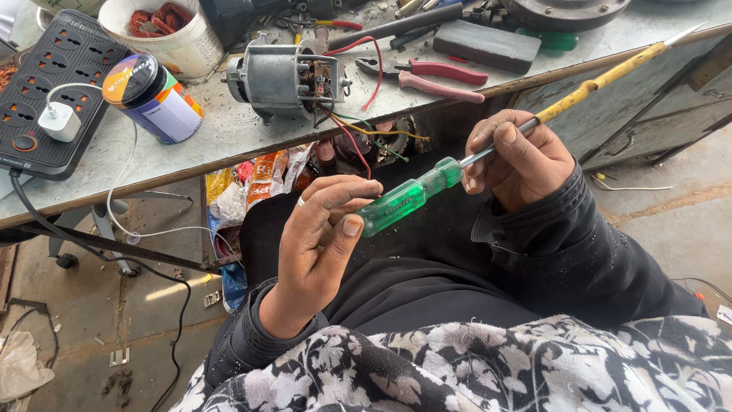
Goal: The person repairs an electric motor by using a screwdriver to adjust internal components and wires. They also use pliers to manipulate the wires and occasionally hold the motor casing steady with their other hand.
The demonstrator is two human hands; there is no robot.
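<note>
My left hand (324, 233) holds the translucent green handle of a screwdriver (404, 200) between thumb and fingers, over my lap. My right hand (518, 160) is closed around the screwdriver's metal shaft and also grips a long yellow-sleeved tool (610, 76) that slants up to the right, ending in a bare metal tip. On the bench just beyond my hands sits a grey electric motor (282, 76) with red, yellow and green wires hanging over the edge.
The workbench (229, 133) carries red-handled pliers (435, 76), a dark block (486, 44), a paint can (152, 95), a black power strip (46, 91) with a white plug, and a white bucket (164, 30). Bags and cables lie under the bench.
</note>
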